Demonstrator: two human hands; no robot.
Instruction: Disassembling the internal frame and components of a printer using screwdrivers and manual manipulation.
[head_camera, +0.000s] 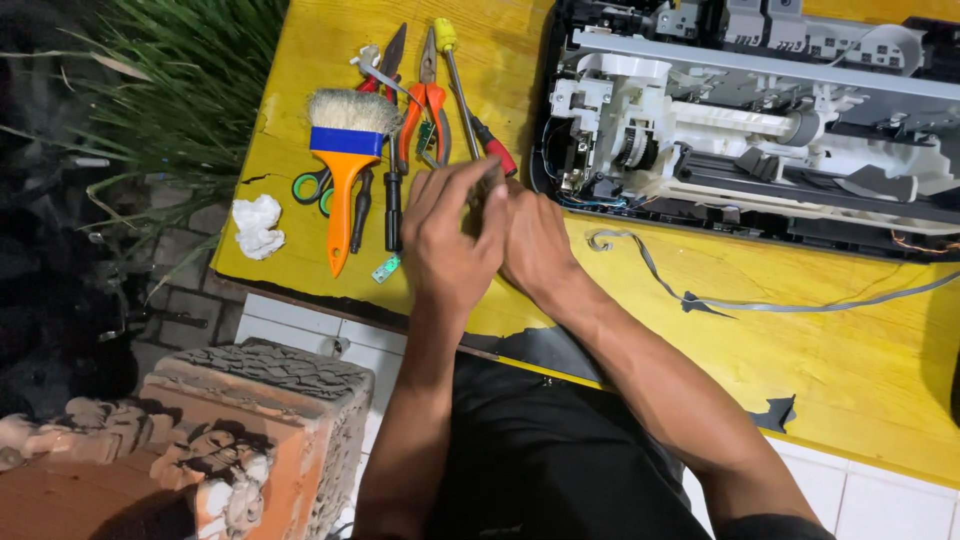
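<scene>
Both hands, left hand (452, 240) and right hand (535, 240), meet beside paintbrush (345, 150).

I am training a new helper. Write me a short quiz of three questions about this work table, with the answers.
1. True or false: the paintbrush has an orange handle.
2. Which lies on the person's left side of the paintbrush? A) crumpled white tissue B) opened printer C) grey ribbon cable
3. Where are the left hand and right hand?

Key:
1. True.
2. A.
3. Pressed together over the yellow table, just below the pliers and screwdrivers; what they hold cannot be seen.
</scene>
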